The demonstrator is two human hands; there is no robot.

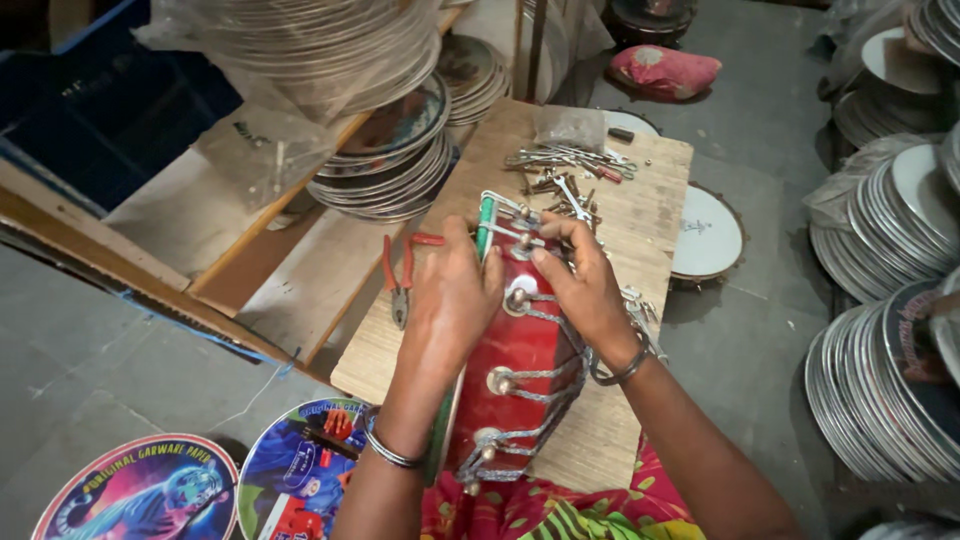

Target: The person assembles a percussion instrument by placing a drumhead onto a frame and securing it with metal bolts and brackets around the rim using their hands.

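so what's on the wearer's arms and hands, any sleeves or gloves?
No gloves and no sleeves: both forearms are bare to the frame edge. The left hand has thin silver-coloured metal bangles just above the wrist. The right hand has similar thin metal bangles at its wrist. No rings or markings visible.

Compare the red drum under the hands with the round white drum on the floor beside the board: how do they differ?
The red drum lies on its side on the wooden board, gripped by the left hand and right hand; the white drum lies flat on the floor, untouched. The red drum is a deep barrel with metal hooks and rods along it; the white drum looks shallow, mostly face. Both are round.
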